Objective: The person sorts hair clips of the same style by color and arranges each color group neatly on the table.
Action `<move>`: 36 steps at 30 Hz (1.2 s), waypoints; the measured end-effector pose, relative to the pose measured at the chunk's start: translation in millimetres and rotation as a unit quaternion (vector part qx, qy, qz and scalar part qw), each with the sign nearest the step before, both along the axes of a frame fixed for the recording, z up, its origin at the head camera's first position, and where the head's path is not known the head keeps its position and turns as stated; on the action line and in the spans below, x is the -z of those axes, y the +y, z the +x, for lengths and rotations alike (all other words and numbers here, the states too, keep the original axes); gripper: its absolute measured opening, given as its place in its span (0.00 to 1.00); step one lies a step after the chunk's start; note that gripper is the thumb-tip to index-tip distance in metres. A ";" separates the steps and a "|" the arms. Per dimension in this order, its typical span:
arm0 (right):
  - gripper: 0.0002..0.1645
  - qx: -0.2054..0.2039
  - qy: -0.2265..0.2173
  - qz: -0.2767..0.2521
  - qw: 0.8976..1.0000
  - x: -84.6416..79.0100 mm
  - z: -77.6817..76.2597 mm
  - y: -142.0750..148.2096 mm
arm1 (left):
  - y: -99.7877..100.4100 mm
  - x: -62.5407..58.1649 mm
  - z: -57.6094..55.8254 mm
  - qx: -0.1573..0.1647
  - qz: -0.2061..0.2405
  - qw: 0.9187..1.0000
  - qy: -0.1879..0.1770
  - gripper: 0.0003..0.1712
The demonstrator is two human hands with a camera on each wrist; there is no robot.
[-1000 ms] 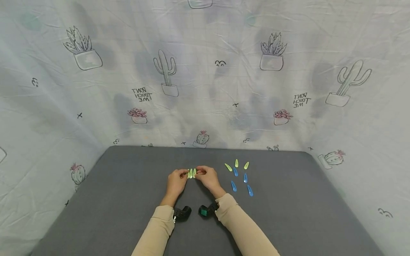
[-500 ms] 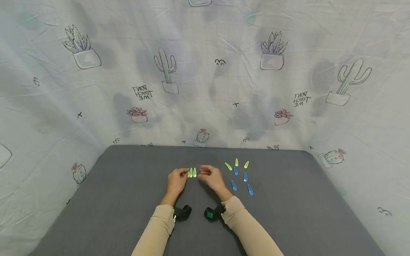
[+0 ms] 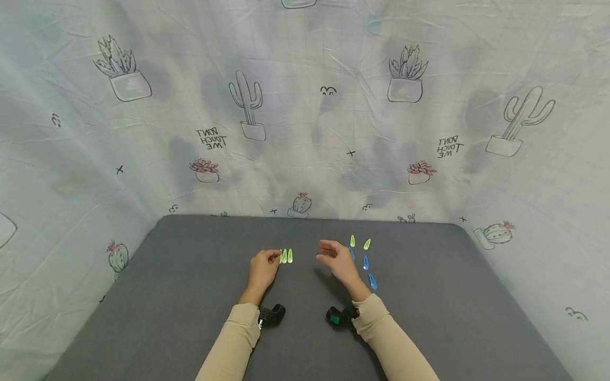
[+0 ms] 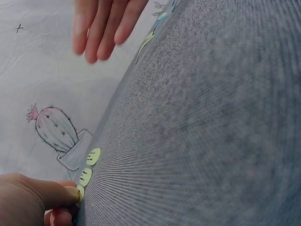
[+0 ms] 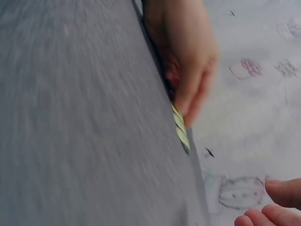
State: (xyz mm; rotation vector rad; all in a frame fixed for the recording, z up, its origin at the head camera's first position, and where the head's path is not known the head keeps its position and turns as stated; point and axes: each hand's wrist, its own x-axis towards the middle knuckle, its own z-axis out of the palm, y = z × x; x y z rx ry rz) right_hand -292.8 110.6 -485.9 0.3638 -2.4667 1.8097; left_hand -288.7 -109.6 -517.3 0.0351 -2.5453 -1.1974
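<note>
Three lime-green snap hair clips stand side by side in a short row on the grey table. My left hand (image 3: 263, 269) pinches the leftmost hair clip (image 4: 80, 194) between thumb and fingers, at the row's left end. The middle clip (image 4: 85, 177) and the right-hand clip (image 4: 93, 156) lie just beyond the fingertips. My right hand (image 3: 340, 263) is over the table to the right of the row, fingers extended and apart from the thumb, holding nothing. It covers part of a loose group of clips, where a blue clip (image 3: 351, 253) shows only partly behind it.
To the right of my right hand lie two lime-green clips, one upright (image 3: 352, 241) and one slanted (image 3: 367, 244). Nearer are two blue clips, one farther (image 3: 365, 262) and one closer (image 3: 373, 281). A cactus-print cloth (image 3: 305, 132) rises behind the table (image 3: 190, 296).
My right hand has let go of the row's right end and moved right toward the loose clips, now hiding some of them. The left hand has stayed at the row.
</note>
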 end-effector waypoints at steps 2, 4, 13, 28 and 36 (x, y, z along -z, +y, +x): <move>0.27 0.012 0.004 0.004 1.000 -3.0 0.6 10.0 | -0.1 0.9 -0.5 0.002 0.000 1.000 0.004 0.07; 0.27 0.027 0.003 0.015 1.000 -5.3 0.1 19.7 | -0.3 1.3 -1.1 0.002 0.002 1.000 0.007 0.07; 0.27 0.079 0.000 0.001 0.997 -1.8 -10.9 58.0 | -1.0 -0.1 -1.6 0.003 0.003 1.000 -0.001 0.07; 0.27 0.168 -0.031 -0.051 0.984 13.8 -20.3 96.9 | 0.9 2.3 0.9 0.001 0.009 1.000 0.000 0.07; 0.24 0.206 -0.024 -0.036 0.978 24.0 -25.0 103.6 | 1.5 0.9 1.6 0.004 0.006 1.000 0.010 0.07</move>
